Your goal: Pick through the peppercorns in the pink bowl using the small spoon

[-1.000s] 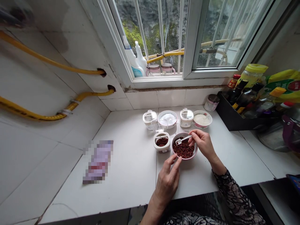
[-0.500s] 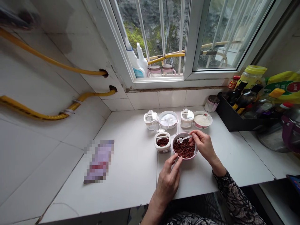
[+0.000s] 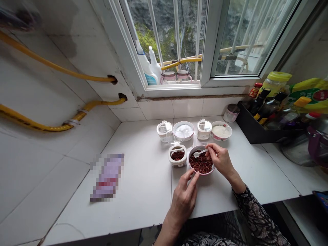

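Note:
My right hand (image 3: 220, 160) pinches the handle of a small white spoon (image 3: 196, 154), its scoop over a pink-rimmed bowl (image 3: 208, 173) of dark red dried grains that look like peppercorns (image 3: 202, 165). The scoop looks empty. At the bowl's near edge, my left hand (image 3: 183, 194) rests its outstretched fingertips against the rim, fingers apart. Just left of the bowl stands a white seasoning box (image 3: 177, 162), its clear lid (image 3: 176, 136) raised, partly filled with the same grains.
Behind are two lidded seasoning boxes (image 3: 164, 130), a bowl of white grains (image 3: 183, 130) and a bowl of off-white powder (image 3: 221, 131). A black bin of bottles (image 3: 256, 133) borders the right. A purple packet (image 3: 107, 177), blurred out, lies at left on the white counter (image 3: 138, 171).
My right hand has shifted slightly left, and the spoon's scoop has moved and turned a little over the grains. The left hand stays at the rim.

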`<state>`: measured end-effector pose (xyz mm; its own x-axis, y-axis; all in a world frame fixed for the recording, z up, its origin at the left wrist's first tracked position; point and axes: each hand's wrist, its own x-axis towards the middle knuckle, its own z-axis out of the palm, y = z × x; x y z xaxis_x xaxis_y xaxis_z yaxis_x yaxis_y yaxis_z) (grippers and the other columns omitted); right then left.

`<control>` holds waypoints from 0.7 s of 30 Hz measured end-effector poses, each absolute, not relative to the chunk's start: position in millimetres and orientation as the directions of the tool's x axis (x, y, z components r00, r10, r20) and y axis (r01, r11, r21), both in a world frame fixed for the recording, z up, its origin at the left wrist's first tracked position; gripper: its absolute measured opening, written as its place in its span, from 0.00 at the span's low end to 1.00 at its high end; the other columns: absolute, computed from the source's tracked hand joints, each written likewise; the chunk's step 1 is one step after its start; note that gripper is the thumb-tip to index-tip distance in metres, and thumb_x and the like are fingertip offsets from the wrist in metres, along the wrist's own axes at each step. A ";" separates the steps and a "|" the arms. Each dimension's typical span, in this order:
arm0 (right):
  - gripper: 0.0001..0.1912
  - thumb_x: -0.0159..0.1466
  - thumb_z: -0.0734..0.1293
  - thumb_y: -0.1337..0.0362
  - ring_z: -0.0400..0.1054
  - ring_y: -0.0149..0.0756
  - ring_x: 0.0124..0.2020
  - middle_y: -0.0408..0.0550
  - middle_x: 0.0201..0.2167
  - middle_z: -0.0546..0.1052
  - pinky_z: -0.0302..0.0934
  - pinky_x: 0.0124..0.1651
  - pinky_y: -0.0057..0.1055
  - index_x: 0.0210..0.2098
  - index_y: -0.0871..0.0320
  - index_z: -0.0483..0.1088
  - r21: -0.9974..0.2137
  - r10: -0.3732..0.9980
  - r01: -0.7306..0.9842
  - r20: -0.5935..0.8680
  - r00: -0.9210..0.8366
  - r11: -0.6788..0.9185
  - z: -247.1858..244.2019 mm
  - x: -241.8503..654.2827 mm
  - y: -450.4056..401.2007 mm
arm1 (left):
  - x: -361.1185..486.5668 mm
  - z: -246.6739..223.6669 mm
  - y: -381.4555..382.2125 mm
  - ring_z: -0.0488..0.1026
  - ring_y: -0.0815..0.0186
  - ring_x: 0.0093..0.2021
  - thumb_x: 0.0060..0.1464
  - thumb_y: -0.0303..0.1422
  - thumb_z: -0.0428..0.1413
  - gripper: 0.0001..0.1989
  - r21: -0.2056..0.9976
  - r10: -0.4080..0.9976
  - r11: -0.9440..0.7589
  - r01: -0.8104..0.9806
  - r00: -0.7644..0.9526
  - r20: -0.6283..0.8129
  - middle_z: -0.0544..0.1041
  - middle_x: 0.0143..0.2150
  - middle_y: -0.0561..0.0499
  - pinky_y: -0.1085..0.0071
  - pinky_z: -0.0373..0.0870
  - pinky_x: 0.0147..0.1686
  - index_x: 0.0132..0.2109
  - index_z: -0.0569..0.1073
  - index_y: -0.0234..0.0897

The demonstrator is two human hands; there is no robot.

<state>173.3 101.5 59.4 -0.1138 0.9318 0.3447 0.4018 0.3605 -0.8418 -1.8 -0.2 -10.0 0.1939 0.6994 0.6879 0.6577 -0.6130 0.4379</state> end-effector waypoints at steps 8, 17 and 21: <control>0.09 0.66 0.61 0.63 0.71 0.35 0.21 0.44 0.20 0.75 0.66 0.27 0.30 0.33 0.56 0.70 -0.844 0.933 0.399 0.322 -0.159 0.359 55.9 165.5 101.8 | -1.8 -9.9 -0.9 0.72 0.61 0.57 0.62 0.17 0.47 0.27 0.442 0.706 -0.609 0.659 0.195 0.681 0.69 0.58 0.39 0.66 0.77 0.53 0.66 0.64 0.39; 0.16 0.64 0.65 0.51 0.72 0.33 0.18 0.43 0.20 0.76 0.66 0.24 0.28 0.33 0.58 0.71 -0.966 0.984 0.198 0.144 -0.108 0.164 61.8 166.2 100.3 | -2.1 -8.7 -0.7 0.72 0.60 0.58 0.62 0.17 0.46 0.28 0.439 0.707 -0.609 0.660 0.201 0.678 0.69 0.58 0.39 0.64 0.77 0.53 0.67 0.62 0.40; 0.18 0.62 0.67 0.48 0.71 0.32 0.18 0.44 0.20 0.76 0.66 0.23 0.27 0.33 0.59 0.70 -0.987 0.991 0.127 0.087 -0.099 0.099 64.7 168.8 100.8 | -1.7 -9.0 -0.3 0.71 0.60 0.58 0.61 0.16 0.47 0.29 0.436 0.699 -0.615 0.657 0.199 0.687 0.68 0.58 0.39 0.65 0.77 0.53 0.66 0.63 0.39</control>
<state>168.8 100.8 64.7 -0.0991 0.9913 0.0867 0.1266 0.0990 -0.9870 -1.7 -0.3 -9.0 0.1988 0.6991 0.6869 0.6565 -0.6154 0.4363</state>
